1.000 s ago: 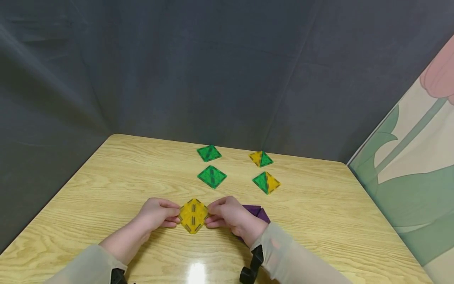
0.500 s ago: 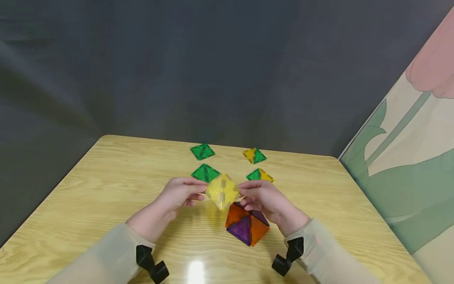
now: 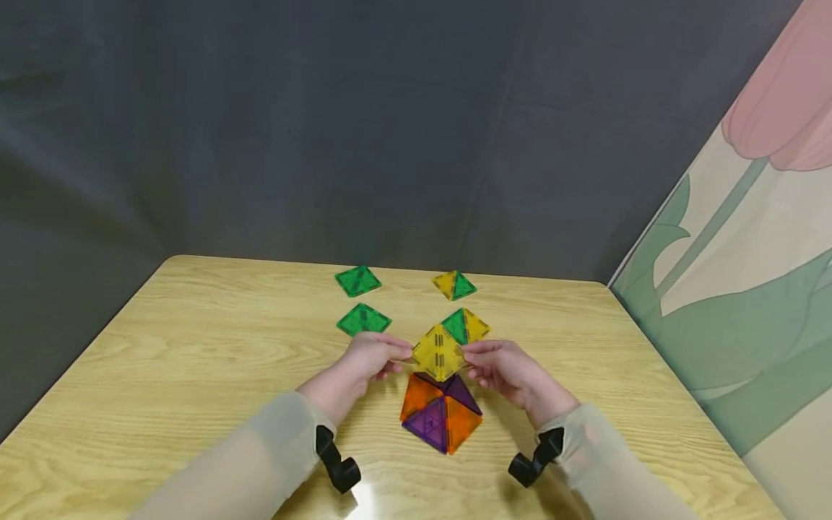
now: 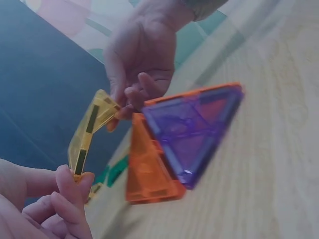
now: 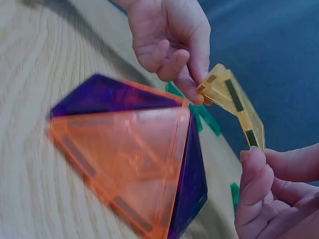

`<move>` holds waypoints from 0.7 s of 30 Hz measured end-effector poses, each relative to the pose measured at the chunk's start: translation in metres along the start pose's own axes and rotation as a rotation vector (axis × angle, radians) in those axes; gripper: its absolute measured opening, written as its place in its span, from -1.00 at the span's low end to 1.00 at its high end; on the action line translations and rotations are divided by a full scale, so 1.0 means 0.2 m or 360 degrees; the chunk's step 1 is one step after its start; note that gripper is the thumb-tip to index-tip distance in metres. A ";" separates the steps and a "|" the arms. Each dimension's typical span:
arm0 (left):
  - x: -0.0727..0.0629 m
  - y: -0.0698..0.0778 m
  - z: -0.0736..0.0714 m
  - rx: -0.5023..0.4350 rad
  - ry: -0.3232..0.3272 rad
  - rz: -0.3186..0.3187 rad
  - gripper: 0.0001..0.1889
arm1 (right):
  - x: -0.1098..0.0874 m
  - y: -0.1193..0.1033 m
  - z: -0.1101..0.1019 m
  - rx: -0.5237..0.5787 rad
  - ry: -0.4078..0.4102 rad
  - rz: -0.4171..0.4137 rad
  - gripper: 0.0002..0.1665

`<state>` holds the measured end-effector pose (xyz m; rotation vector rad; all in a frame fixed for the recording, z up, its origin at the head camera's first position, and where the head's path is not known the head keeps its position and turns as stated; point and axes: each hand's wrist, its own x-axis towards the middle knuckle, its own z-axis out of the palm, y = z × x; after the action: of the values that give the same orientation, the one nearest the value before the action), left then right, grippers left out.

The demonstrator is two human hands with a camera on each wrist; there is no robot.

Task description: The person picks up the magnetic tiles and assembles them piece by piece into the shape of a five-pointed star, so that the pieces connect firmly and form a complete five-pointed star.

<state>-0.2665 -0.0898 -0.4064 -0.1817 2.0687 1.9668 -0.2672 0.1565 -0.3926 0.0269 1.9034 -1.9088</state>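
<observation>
Between both hands hangs a pair of yellow magnetic tiles, two triangles joined along an edge and bent at the seam, as the left wrist view shows. My left hand pinches one corner; my right hand pinches the opposite corner. Just below and nearer stands a low pyramid of orange and purple magnetic tiles on the table. In the right wrist view an orange face of the pyramid fills the middle. The yellow pair is apart from the pyramid in both wrist views.
Behind the hands lie two green tile pairs on the left of the wooden table. On the right are two green-and-yellow pairs, the nearer partly behind the yellow tiles. A dark curtain rises at the far edge.
Both hands have lifted the yellow tile pair off the table area left of the pyramid and carried it right, to above the pyramid's far side. The pyramid, earlier mostly hidden by the right arm, now shows.
</observation>
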 end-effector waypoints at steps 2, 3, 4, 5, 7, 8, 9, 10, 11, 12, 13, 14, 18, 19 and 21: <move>0.00 -0.02 0.01 0.0004 0.0010 -0.0007 -0.81 | 0.02 0.02 -0.01 -0.0009 -0.0003 0.0009 -0.66; 0.00 -0.03 0.02 0.0004 0.0012 -0.0008 -0.81 | 0.03 0.03 -0.02 -0.0013 0.0000 0.0014 -0.66; 0.01 -0.05 0.03 0.0007 0.0010 -0.0006 -0.81 | 0.04 0.04 -0.02 -0.0020 0.0006 0.0022 -0.67; 0.01 -0.06 0.03 0.0007 0.0010 -0.0003 -0.81 | 0.05 0.05 -0.02 -0.0029 0.0011 0.0028 -0.68; 0.02 -0.08 0.04 0.0004 -0.0002 -0.0002 -0.81 | 0.07 0.07 -0.03 -0.0044 0.0013 0.0037 -0.69; 0.02 -0.09 0.05 0.0004 -0.0006 -0.0002 -0.81 | 0.07 0.07 -0.03 -0.0050 0.0018 0.0042 -0.70; 0.02 -0.10 0.05 0.0008 -0.0009 -0.0001 -0.82 | 0.08 0.08 -0.03 -0.0062 0.0021 0.0043 -0.70; 0.03 -0.10 0.05 0.0009 -0.0009 0.0000 -0.82 | 0.08 0.08 -0.03 -0.0073 0.0020 0.0043 -0.70; 0.03 -0.11 0.05 0.0012 -0.0009 0.0007 -0.82 | 0.08 0.09 -0.03 -0.0083 0.0021 0.0043 -0.69; 0.03 -0.12 0.06 0.0012 -0.0007 0.0011 -0.83 | 0.08 0.09 -0.03 -0.0091 0.0020 0.0041 -0.68; 0.04 -0.12 0.06 0.0013 -0.0002 0.0015 -0.83 | 0.09 0.09 -0.02 -0.0092 0.0028 0.0042 -0.68; 0.04 -0.13 0.06 0.0011 -0.0001 0.0021 -0.84 | 0.09 0.10 -0.02 -0.0094 0.0033 0.0040 -0.68; 0.05 -0.14 0.06 -0.0010 -0.0001 0.0030 -0.85 | 0.09 0.10 -0.01 -0.0093 0.0047 0.0032 -0.69; 0.05 -0.14 0.06 -0.0016 -0.0004 0.0032 -0.84 | 0.10 0.10 -0.01 -0.0093 0.0052 0.0028 -0.70; 0.05 -0.14 0.06 -0.0029 -0.0009 0.0029 -0.84 | 0.10 0.10 -0.01 -0.0103 0.0050 0.0023 -0.69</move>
<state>-0.2659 -0.0783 -0.4359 -0.1610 2.0569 1.9948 -0.2794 0.1531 -0.4184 0.0510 1.9796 -1.8466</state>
